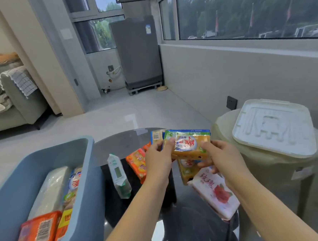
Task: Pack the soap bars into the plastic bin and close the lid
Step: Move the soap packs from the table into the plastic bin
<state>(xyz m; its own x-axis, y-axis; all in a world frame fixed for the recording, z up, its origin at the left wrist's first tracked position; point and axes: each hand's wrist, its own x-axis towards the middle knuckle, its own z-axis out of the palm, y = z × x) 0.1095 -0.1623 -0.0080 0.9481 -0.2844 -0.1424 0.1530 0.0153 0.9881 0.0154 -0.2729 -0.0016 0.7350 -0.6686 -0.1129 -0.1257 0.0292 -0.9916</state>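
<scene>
Both the left hand (158,155) and the right hand (220,157) gripped a yellow wrapped soap bar (187,147) by its ends; it looked stiff, slick-wrapped and fairly heavy.

yellow soap bar (188,147) with a blue-edged wrapper – blue-grey bin (84,171), orange pack (138,162), pink rose-print bar (215,192), white lid (275,127)

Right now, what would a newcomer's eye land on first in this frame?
Both hands, left hand and right hand, grip a yellow soap pack above the dark table. At lower left, the blue-grey bin already holds several bars. The white lid rests on a stool, right.
</scene>
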